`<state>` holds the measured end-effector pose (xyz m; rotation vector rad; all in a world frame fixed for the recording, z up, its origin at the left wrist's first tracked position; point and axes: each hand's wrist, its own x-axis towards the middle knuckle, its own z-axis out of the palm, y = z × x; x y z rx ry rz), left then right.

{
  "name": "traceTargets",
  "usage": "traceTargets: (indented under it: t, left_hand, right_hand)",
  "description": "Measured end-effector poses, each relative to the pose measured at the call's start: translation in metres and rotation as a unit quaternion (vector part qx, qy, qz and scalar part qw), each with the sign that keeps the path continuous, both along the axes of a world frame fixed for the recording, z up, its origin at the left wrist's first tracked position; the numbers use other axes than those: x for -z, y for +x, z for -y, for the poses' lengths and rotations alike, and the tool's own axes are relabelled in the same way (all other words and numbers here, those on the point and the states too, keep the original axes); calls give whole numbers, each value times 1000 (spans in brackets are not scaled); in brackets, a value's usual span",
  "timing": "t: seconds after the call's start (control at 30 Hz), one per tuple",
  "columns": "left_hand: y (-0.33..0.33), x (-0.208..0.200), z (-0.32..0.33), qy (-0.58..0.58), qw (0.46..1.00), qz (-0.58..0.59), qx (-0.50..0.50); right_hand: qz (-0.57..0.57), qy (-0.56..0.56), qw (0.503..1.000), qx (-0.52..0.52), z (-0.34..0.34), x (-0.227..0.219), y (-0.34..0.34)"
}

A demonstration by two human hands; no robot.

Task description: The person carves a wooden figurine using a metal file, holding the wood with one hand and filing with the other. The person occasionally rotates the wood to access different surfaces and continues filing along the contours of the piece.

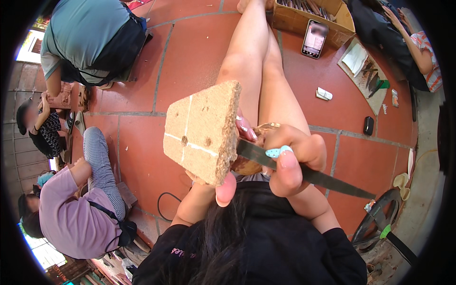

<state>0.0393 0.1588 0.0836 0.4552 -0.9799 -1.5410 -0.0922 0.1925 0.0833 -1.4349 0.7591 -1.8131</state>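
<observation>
In front of my lap, my left hand (227, 189) is closed around a thick piece of chipboard (199, 130), thumb at its lower edge and fingertips behind its right side. Two white lines cross on its pale face, and it has several small dark holes. My right hand (297, 161) grips a flat, dark metal file (335, 183) between thumb and fingers. The file's left end reaches the board's right edge; its narrow end points to the lower right. Behind the file and partly hidden is a brown, rounded wooden piece (248, 166); I cannot tell whether it joins the board.
A cardboard box (313, 23) of tools has a phone (314, 39) leaning on it. Right of my legs lie a board (363, 76) with blades, a white case (324, 93) and a fan (380, 218). Several people sit nearby on the red tile floor (185, 61).
</observation>
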Motion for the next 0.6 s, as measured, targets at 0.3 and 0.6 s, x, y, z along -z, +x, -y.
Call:
traceTargets:
  t: [0.3, 0.6]
  left_hand:
    - [-4, -6, -1, 6, 993, 111, -43]
    - [-2, 4, 2, -48, 995, 83, -36]
  right_hand:
    - [-11, -17, 1000, 5, 4, -5, 0]
    - [2, 15, 1000, -24, 3, -9, -4]
